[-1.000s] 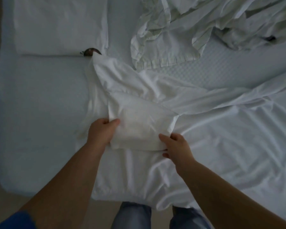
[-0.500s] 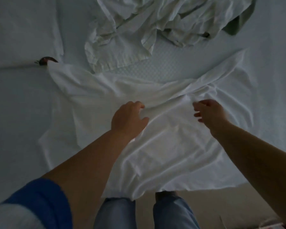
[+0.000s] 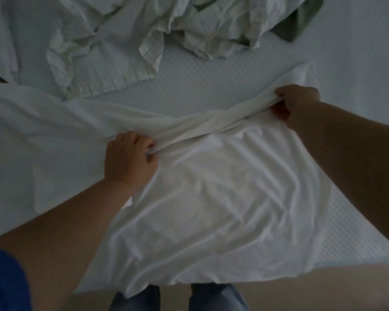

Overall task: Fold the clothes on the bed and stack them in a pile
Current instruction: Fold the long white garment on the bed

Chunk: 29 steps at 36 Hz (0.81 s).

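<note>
A large white garment (image 3: 222, 198) lies spread across the near part of the bed (image 3: 357, 63), its lower edge hanging over the side. My left hand (image 3: 130, 162) grips a bunched ridge of its fabric near the middle. My right hand (image 3: 294, 102) grips the same ridge further right and further back. The fabric between my two hands is pulled into a taut band. A crumpled pile of pale striped clothes (image 3: 166, 30) lies further back on the bed.
A dark green piece of cloth (image 3: 301, 21) sticks out at the pile's right end. A white pillow or folded cloth (image 3: 0, 37) lies at the far left. Beige floor (image 3: 323, 288) and my jeans-clad legs (image 3: 211, 297) show below the bed's edge.
My hands let go of a small folded flap, reached further back and right, and now grip a bunched ridge of the white garment. The view has shifted to the right.
</note>
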### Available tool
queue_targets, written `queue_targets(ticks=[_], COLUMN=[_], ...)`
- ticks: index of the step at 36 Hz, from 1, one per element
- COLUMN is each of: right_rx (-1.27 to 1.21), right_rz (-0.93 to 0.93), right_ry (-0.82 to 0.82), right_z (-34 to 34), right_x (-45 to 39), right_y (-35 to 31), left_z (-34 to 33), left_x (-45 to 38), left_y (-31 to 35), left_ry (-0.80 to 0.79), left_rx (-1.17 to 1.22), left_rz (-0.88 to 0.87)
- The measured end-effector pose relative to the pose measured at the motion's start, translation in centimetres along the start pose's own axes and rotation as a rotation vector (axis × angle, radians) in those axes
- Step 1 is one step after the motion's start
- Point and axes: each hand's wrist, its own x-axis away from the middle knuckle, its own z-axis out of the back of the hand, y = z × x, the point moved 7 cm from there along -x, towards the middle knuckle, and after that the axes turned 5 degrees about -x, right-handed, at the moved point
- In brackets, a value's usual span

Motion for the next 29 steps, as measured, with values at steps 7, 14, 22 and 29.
queue_targets(ticks=[7,14,22,29], right_rx=[0.137,0.904,1.859,1.459], right_rz=[0.006,0.968,1.101,1.075], right_ry=[-0.023,0.035,-0.221,-0.089], right_z=[2.4,1.7,-3.7,-0.5], right_x=[0.1,2.0,-0.4,0.0], right_y=[0.6,-5.0,-5.7,-10.2], left_z=[0.6,2.1,3.7,6.0], left_x=[-0.7,-2.2,-2.6,-4.5], left_y=[1.2,1.2,-0.1,-1.0], left_ry=[-0.002,0.105,0.254,0.338], left_rx=[0.009,0.113,0.219,0.212], left_rz=[-0.027,-0.016,0.031,0.045])
